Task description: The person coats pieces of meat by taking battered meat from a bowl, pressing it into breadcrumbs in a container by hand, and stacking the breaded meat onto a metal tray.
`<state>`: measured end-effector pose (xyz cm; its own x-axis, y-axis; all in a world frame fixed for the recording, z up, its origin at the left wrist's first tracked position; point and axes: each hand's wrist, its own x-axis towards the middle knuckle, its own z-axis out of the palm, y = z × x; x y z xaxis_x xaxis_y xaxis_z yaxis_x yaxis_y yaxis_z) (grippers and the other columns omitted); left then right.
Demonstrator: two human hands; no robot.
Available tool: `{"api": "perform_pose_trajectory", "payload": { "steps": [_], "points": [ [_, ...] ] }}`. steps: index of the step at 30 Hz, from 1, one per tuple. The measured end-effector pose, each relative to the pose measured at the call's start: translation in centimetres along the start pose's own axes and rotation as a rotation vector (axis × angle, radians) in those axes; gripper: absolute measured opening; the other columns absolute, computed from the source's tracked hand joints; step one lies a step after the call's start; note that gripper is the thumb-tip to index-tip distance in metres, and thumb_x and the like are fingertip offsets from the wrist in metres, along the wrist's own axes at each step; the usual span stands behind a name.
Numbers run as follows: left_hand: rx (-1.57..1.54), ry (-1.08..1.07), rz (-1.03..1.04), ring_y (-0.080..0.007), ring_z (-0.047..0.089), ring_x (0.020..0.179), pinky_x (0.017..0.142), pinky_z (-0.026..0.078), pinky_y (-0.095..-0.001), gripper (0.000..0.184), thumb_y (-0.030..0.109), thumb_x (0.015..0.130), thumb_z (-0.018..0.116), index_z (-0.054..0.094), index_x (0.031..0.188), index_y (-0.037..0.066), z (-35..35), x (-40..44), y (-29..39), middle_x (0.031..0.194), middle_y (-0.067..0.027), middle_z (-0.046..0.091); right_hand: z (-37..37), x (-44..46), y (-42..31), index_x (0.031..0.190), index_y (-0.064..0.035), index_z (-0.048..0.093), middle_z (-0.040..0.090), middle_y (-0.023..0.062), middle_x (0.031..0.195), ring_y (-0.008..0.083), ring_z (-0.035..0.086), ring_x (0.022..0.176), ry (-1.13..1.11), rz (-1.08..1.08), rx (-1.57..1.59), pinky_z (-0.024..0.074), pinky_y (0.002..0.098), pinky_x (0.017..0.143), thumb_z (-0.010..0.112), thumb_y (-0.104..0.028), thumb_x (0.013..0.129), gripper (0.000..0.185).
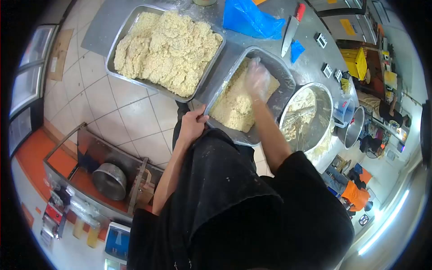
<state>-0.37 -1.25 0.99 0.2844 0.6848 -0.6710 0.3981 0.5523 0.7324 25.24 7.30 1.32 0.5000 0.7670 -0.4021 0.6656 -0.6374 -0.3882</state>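
A grey plastic tub (282, 72) sits in front of me with pale yellow breadcrumbs (231, 108) in it. My left hand (193, 124) is closed on the tub's near-left edge. Over the crumbs, toward the far side of the tub, is my right hand (258, 81) in a clear plastic glove. Motion smears its fingers, and I cannot make out whether they hold anything. To the left, a metal tray (210, 63) carries a heap of crumb-coated pieces (173, 49). On the right stands a steel bowl (328, 101) with pale batter and a whisk (299, 112) in it.
A knife with a red handle (300, 11) lies on the metal table beside a blue plastic bag (252, 20). Small timers (321, 40) lie farther right. A second steel bowl (355, 128) stands past the batter bowl. Below left is a metal pot (110, 181) on a stand.
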Motion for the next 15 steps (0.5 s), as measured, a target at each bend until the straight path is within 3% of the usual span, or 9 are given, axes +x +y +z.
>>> {"api": "perform_pose_trajectory", "payload": {
  "steps": [1, 3, 5, 6, 8, 10, 13, 14, 15],
  "points": [
    [-0.068, -0.029, -0.087, -0.0084, 0.055, 0.068, 0.059, 0.050, -0.0262, 0.043, 0.005, 0.088, 0.062, 0.053, 0.131, 0.003, -0.1, -0.1, 0.7, 0.084, -0.0036, 0.063, -1.6, 1.0, 0.4, 0.105, 0.0056, 0.064, 0.066, 0.0222, 0.088, 0.0393, 0.063, 0.094, -0.141, -0.024, -0.110, 0.0445, 0.0467, 0.086, 0.036, -0.041, 0.096, 0.055],
    [-0.119, 0.000, -0.023, -0.0091, 0.057, 0.062, 0.057, 0.050, -0.0269, 0.042, 0.004, 0.087, 0.063, 0.055, 0.129, 0.004, 0.2, 0.6, -0.7, 0.081, -0.0072, 0.066, -3.5, 3.8, 1.5, 0.096, 0.0079, 0.066, 0.067, 0.0228, 0.079, 0.0390, 0.066, 0.087, -0.432, -0.061, -0.338, 0.0463, 0.0488, 0.080, 0.045, -0.048, 0.093, 0.060],
    [-0.119, 0.016, 0.017, -0.0094, 0.058, 0.059, 0.056, 0.050, -0.0272, 0.042, 0.003, 0.086, 0.063, 0.056, 0.127, 0.004, 0.4, 0.2, -1.1, 0.080, -0.0090, 0.067, 0.2, 2.9, 6.8, 0.096, 0.0075, 0.066, 0.067, 0.0235, 0.090, 0.0332, 0.066, 0.091, -0.492, -0.485, -0.339, 0.0479, 0.0434, 0.084, 0.062, -0.052, 0.080, 0.062],
    [-0.095, 0.020, 0.031, -0.0094, 0.058, 0.058, 0.056, 0.050, -0.0271, 0.042, 0.003, 0.086, 0.063, 0.056, 0.127, 0.004, 0.3, 0.2, -0.8, 0.080, -0.0089, 0.067, 3.6, 0.6, 9.9, 0.092, 0.0055, 0.067, 0.067, 0.0223, 0.091, 0.0326, 0.065, 0.088, -0.260, -0.618, -0.313, 0.0486, 0.0430, 0.082, 0.066, -0.052, 0.075, 0.060],
    [-0.090, 0.031, 0.052, -0.0096, 0.059, 0.058, 0.056, 0.050, -0.0269, 0.042, 0.003, 0.086, 0.062, 0.056, 0.128, 0.004, 0.1, 0.1, -0.7, 0.079, -0.0087, 0.067, 4.2, -0.3, 10.0, 0.100, 0.0036, 0.064, 0.065, 0.0217, 0.101, 0.0327, 0.062, 0.094, -0.336, -0.631, -0.393, 0.0475, 0.0406, 0.086, 0.070, -0.047, 0.073, 0.058],
    [-0.125, 0.039, 0.065, -0.0100, 0.059, 0.057, 0.056, 0.050, -0.0267, 0.042, 0.003, 0.086, 0.063, 0.056, 0.128, 0.004, 0.3, 0.5, -1.4, 0.078, -0.0083, 0.067, -0.3, -0.1, 5.7, 0.122, 0.0040, 0.054, 0.060, 0.0227, 0.119, 0.0344, 0.057, 0.112, -0.941, -0.353, -0.601, 0.0438, 0.0368, 0.098, 0.068, -0.036, 0.077, 0.062],
    [-0.075, 0.061, 0.117, -0.0102, 0.060, 0.057, 0.056, 0.050, -0.0268, 0.043, 0.004, 0.085, 0.063, 0.056, 0.128, 0.003, 0.6, 1.2, -2.4, 0.077, -0.0086, 0.067, -6.6, -3.2, 1.8, 0.111, 0.0033, 0.062, 0.065, 0.0238, 0.108, 0.0333, 0.062, 0.100, -0.757, -0.361, -0.358, 0.0474, 0.0394, 0.089, 0.072, -0.036, 0.074, 0.055],
    [-0.109, 0.048, 0.100, -0.0103, 0.060, 0.057, 0.056, 0.050, -0.0267, 0.043, 0.004, 0.085, 0.063, 0.056, 0.128, 0.003, 0.6, 1.2, -2.5, 0.077, -0.0087, 0.067, -5.9, -1.2, 4.8, 0.097, 0.0051, 0.065, 0.066, 0.0250, 0.096, 0.0311, 0.066, 0.090, -0.692, -0.359, -0.413, 0.0479, 0.0426, 0.080, 0.070, -0.037, 0.074, 0.048],
    [-0.142, 0.035, 0.083, -0.0103, 0.061, 0.057, 0.055, 0.050, -0.0266, 0.043, 0.004, 0.085, 0.063, 0.056, 0.128, 0.003, 0.6, 1.2, -2.2, 0.077, -0.0088, 0.067, -6.5, -1.7, 4.4, 0.092, 0.0055, 0.065, 0.067, 0.0248, 0.092, 0.0307, 0.066, 0.086, -0.594, -0.380, -0.465, 0.0476, 0.0432, 0.077, 0.070, -0.038, 0.074, 0.048]
  ]
}}
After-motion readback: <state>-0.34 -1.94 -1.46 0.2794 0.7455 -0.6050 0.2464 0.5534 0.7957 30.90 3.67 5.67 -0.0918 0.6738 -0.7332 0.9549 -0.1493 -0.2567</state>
